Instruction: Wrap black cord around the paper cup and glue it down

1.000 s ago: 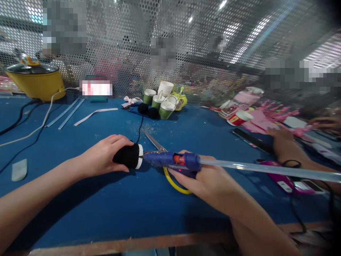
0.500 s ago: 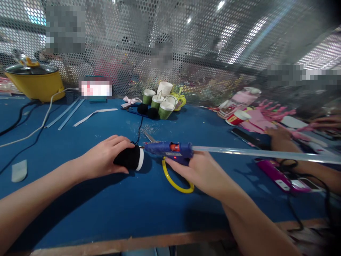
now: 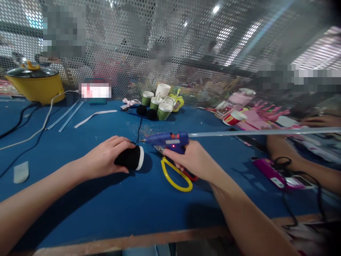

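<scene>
My left hand (image 3: 110,156) is wrapped round a paper cup (image 3: 130,158) covered in black yarn, which lies on its side with its white rim to the right. A black strand runs from it toward black yarn balls (image 3: 151,114). In my right hand (image 3: 193,156) is a blue glue gun (image 3: 167,139) with a lit red light and a long clear glue stick (image 3: 239,133) out of its back. The gun's nozzle points left, a little above the cup and apart from it. Beneath the gun lie scissors (image 3: 177,179) with yellow and red handles, partly hidden by my hand.
Green-wrapped cups (image 3: 164,112) stand at the back by the mesh wall. A yellow electric pot (image 3: 34,85) and cables are at the left, with ribbon strips (image 3: 93,116) nearby. Another person's arm (image 3: 282,149), a purple power strip (image 3: 277,172) and pink craft pieces (image 3: 255,119) occupy the right.
The glue gun has lifted up and slightly left, its nozzle off the cup's edge. More of the scissors shows, including the red handle. My left hand and the cup have stayed put.
</scene>
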The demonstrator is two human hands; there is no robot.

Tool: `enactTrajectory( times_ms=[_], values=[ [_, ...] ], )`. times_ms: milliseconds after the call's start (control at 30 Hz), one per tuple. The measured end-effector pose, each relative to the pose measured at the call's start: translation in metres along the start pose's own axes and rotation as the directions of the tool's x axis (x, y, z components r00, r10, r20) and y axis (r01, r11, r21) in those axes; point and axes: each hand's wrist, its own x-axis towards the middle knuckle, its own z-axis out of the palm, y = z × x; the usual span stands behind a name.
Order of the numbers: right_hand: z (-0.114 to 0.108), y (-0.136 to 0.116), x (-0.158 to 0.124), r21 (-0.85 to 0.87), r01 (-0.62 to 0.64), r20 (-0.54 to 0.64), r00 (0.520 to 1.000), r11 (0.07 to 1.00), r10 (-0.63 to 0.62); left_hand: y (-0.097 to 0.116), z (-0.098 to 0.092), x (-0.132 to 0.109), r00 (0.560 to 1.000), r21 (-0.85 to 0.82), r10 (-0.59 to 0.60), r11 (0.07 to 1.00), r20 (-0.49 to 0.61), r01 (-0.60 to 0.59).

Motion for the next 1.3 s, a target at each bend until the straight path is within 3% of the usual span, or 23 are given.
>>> enactTrajectory(
  times_ms=[133, 200, 300, 500, 633, 700, 733, 800, 867, 967, 1100, 1300],
  values=[
    [-0.007, 0.014, 0.019, 0.204, -0.002, -0.133, 0.991, 0.979, 0.030, 0.001, -0.002, 0.001, 0.999, 0.017, 0.032, 0.999, -0.038, -0.031],
    [-0.010, 0.025, 0.034, 0.209, 0.016, -0.209, 0.977, 0.978, 0.028, 0.002, -0.003, 0.001, 0.994, 0.051, 0.070, 0.996, -0.080, -0.066],
    [-0.011, 0.043, 0.056, -0.019, -0.111, -0.222, 0.970, 0.994, 0.104, 0.002, -0.002, 0.001, 0.977, 0.124, 0.161, 0.982, -0.140, -0.144],
    [-0.009, 0.065, 0.081, -0.251, -0.220, -0.295, 0.945, 0.943, 0.142, 0.005, 0.002, 0.000, 0.955, 0.152, 0.242, 0.964, -0.173, -0.217],
    [-0.005, 0.049, 0.075, -0.362, -0.173, -0.347, 0.937, 0.916, 0.039, 0.006, 0.004, 0.000, 0.956, 0.145, 0.241, 0.965, -0.169, -0.218],
    [0.002, 0.031, 0.067, -0.357, -0.084, -0.288, 0.957, 0.930, -0.024, 0.006, 0.005, 0.000, 0.960, 0.140, 0.234, 0.967, -0.154, -0.214],
    [0.007, 0.021, 0.062, -0.329, -0.021, -0.222, 0.974, 0.944, -0.056, 0.006, 0.005, 0.000, 0.961, 0.139, 0.233, 0.967, -0.147, -0.213],
    [0.020, 0.003, 0.053, -0.013, 0.118, 0.017, 0.993, 0.993, -0.117, 0.006, 0.006, 0.000, 0.961, 0.144, 0.239, 0.965, -0.142, -0.219],
    [0.034, -0.011, 0.047, 0.243, 0.123, 0.152, 0.975, 0.962, -0.163, 0.006, 0.006, -0.001, 0.958, 0.156, 0.246, 0.962, -0.148, -0.223],
    [0.048, -0.020, 0.043, 0.470, 0.168, 0.070, 0.972, 0.866, -0.226, 0.007, 0.006, -0.001, 0.958, 0.158, 0.245, 0.962, -0.152, -0.221],
    [0.049, -0.015, 0.044, 0.581, 0.226, -0.122, 0.974, 0.782, -0.191, 0.010, 0.003, 0.001, 0.972, 0.041, 0.183, 0.983, -0.148, -0.179],
    [0.043, -0.007, 0.043, 0.673, 0.205, -0.150, 0.979, 0.711, -0.140, 0.013, 0.002, 0.001, 0.997, -0.174, 0.022, 0.984, -0.071, -0.034]
  ],
)
